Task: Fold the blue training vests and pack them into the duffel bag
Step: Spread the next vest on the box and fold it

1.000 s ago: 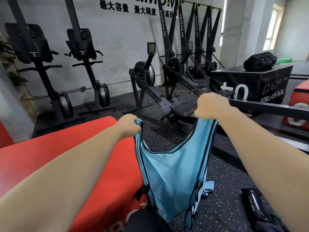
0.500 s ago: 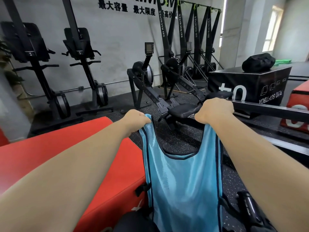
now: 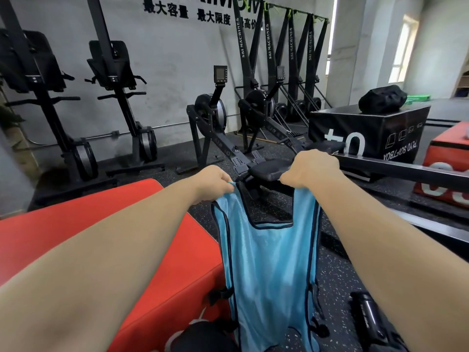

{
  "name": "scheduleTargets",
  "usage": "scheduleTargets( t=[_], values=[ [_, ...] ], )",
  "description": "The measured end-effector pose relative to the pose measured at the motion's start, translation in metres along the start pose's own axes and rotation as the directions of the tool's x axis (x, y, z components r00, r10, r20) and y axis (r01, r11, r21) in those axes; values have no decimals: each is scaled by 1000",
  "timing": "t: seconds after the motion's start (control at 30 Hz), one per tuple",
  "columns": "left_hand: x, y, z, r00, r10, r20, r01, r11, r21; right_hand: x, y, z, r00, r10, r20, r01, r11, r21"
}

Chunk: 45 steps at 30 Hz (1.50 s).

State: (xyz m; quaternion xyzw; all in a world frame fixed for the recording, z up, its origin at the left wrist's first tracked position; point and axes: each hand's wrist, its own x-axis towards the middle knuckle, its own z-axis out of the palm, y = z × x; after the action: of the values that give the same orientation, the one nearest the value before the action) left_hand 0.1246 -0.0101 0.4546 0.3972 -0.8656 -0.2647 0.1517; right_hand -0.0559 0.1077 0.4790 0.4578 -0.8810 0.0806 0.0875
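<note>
A light blue mesh training vest with dark trim hangs flat in front of me, held up by its two shoulder straps. My left hand pinches the left strap and my right hand grips the right strap, both at chest height with arms stretched forward. The vest's lower edge runs out of view at the bottom. A dark rounded bag-like object sits low behind the vest, mostly hidden. Another black bag lies on the far black box.
A red soft box stands to my left, close to the vest. A rowing machine and its long rail stretch across the speckled floor ahead. A black soft box and a red one stand at right. A black object lies at lower right.
The vest went from twisted and bunched to spread flat and hanging straight. Both hands moved slightly apart and level while keeping hold of the straps.
</note>
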Motion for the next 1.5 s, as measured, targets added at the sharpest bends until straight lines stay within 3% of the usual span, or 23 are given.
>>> scheduleTargets(
  t=[0.13, 0.23, 0.3, 0.4, 0.6, 0.7, 0.77, 0.8, 0.87, 1.0, 1.07, 1.13, 1.23, 1.4, 1.5],
  values=[
    [8, 3, 1, 996, -36, 79, 42, 996, -84, 2, 7, -6, 1000, 30, 6, -30, 998, -63],
    [13, -3, 6, 991, -9, 132, -10, 990, 144, 3, 10, -7, 1000, 13, -5, -14, 1000, -7],
    [15, -6, 10, 996, 23, 83, -47, 951, 305, 4, 10, -5, 1000, -18, -25, 19, 998, 53],
    [17, -6, 12, 995, 94, 17, -93, 907, 410, 8, 8, -3, 996, -62, -68, 72, 987, 146],
    [25, -15, 15, 999, 39, 8, -34, 722, 691, 18, 16, 6, 996, -42, -83, 61, 966, 251],
    [27, -12, 19, 997, 77, 2, -45, 562, 826, 25, 24, 11, 993, 14, -115, 21, 954, 300],
    [35, -11, 23, 995, 102, 12, -63, 516, 854, 29, 27, 14, 993, 40, -111, -2, 947, 321],
    [40, -12, 25, 996, 90, 23, -68, 537, 841, 31, 29, 17, 995, 41, -89, -10, 946, 324],
    [50, -12, 27, 999, 39, 36, -53, 672, 738, 35, 33, 26, 997, 49, -53, -29, 946, 322],
    [73, -9, 32, 985, -104, 136, 45, 924, 379, 47, 45, 42, 994, 94, -58, -70, 941, 332],
    [83, -5, 38, 969, -186, 163, 161, 974, 157, 52, 50, 48, 990, 123, -65, -93, 934, 345],
    [92, -6, 47, 962, -217, 166, 211, 976, 51, 57, 53, 56, 990, 133, -52, -109, 938, 330],
    [107, -9, 63, 970, -191, 153, 177, 979, 98, 64, 58, 67, 988, 148, -47, -129, 950, 285],
    [133, -4, 76, 992, 38, 122, -69, 961, 267, 73, 65, 74, 957, 202, -209, -147, 957, 249],
    [142, -4, 82, 985, 84, 153, -134, 925, 355, 80, 71, 87, 971, 209, -115, -150, 909, 388]
  ],
)
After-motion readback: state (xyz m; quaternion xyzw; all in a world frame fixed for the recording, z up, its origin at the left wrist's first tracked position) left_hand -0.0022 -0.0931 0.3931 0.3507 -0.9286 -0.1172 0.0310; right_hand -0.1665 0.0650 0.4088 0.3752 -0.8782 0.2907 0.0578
